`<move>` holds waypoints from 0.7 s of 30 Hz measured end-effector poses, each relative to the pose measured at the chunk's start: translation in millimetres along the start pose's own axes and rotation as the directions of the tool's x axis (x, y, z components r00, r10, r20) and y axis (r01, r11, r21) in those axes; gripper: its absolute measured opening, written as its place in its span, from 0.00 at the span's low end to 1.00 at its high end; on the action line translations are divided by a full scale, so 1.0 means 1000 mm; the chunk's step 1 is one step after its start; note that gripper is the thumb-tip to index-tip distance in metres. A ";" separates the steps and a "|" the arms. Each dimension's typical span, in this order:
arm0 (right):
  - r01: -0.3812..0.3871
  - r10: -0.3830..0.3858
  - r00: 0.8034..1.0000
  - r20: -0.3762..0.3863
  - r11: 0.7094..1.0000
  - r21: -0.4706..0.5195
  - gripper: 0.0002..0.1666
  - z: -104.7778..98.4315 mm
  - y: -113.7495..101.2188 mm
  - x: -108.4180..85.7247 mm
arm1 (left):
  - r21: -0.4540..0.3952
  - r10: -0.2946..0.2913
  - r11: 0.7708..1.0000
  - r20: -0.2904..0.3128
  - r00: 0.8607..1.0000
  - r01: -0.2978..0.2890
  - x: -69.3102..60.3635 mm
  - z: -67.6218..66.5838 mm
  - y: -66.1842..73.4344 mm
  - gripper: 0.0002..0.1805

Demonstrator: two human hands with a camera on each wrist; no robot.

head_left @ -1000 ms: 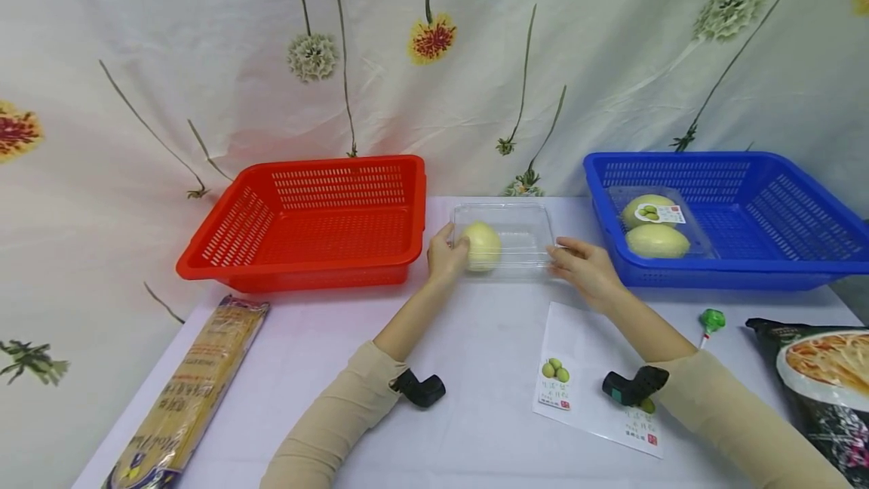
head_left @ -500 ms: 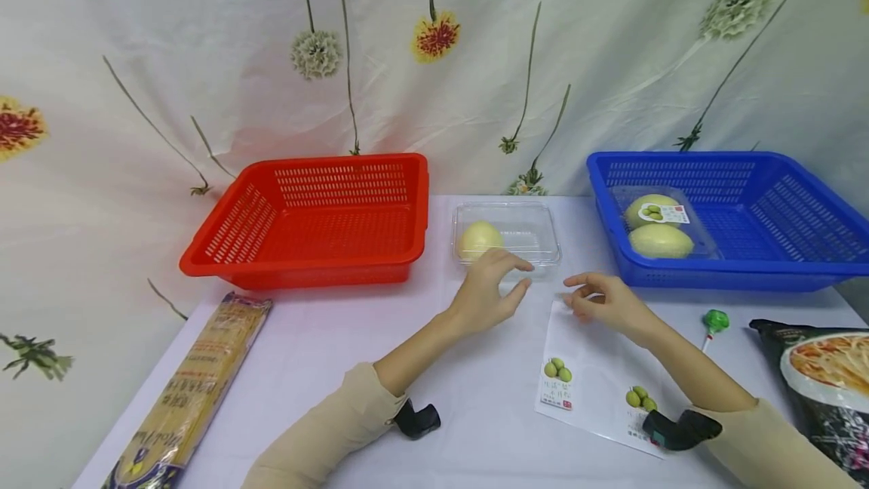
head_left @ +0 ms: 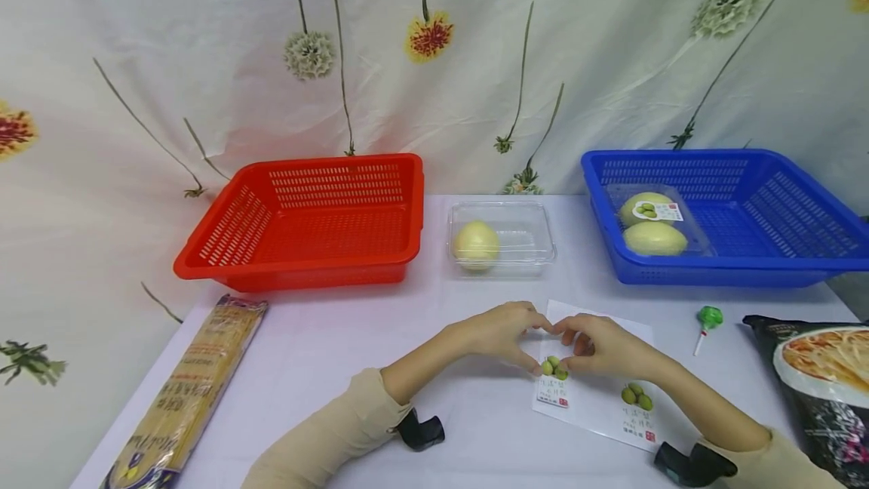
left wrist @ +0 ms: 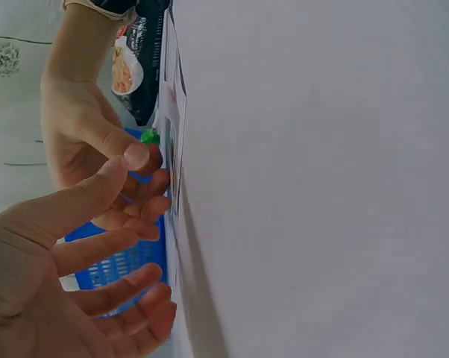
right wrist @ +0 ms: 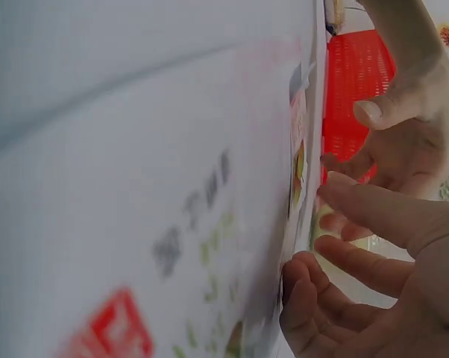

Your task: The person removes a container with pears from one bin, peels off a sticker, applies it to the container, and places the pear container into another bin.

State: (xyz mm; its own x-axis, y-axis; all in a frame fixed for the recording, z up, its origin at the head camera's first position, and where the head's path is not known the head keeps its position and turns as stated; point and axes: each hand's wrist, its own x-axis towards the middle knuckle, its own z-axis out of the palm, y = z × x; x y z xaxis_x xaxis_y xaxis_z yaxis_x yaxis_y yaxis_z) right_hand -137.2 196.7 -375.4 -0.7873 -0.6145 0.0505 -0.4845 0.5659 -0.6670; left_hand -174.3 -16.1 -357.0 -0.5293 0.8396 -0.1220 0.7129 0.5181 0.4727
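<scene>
A white sheet (head_left: 596, 407) carries two printed labels, each with a picture of green fruit. Over its left label (head_left: 552, 392) both hands hover close together, their fingertips almost meeting in the head view. My left hand (head_left: 505, 332) has its thumb and fingers spread and curved around a gap, with nothing seen between them. The right hand (head_left: 607, 347) has loosely bent fingers near the paper, and its thumb stands apart from them in the right wrist view (right wrist: 359, 276). Behind the sheet, a clear plastic box (head_left: 526, 236) contains a pale yellow melon (head_left: 477, 244) at its left end.
A red basket (head_left: 326, 272) stands back left, a blue basket (head_left: 733, 272) back right. Inside the blue one lies a labelled clear box with two melons (head_left: 655, 238). Noodles (head_left: 190, 383) lie left; a green lollipop (head_left: 710, 317) and black food bag (head_left: 811, 376) lie right.
Both hands have let go of the clear box and come down and toward me, meeting over the left label on the sheet. The box with the melon stays in place.
</scene>
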 end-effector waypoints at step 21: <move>-0.015 0.017 1.000 0.024 0.994 -0.105 0.16 0.013 -0.011 0.001 | 0.234 -0.125 0.968 0.158 0.979 0.086 0.017 0.012 -0.001 0.52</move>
State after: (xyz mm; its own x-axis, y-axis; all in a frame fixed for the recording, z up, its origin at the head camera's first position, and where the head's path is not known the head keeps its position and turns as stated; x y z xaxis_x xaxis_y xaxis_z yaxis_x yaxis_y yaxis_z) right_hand -128.0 183.0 -377.8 -0.7863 -0.6174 0.0214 -0.5103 0.6296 -0.5858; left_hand -178.6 -0.4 -369.6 -0.5351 0.7833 -0.3165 0.7523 0.6123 0.2432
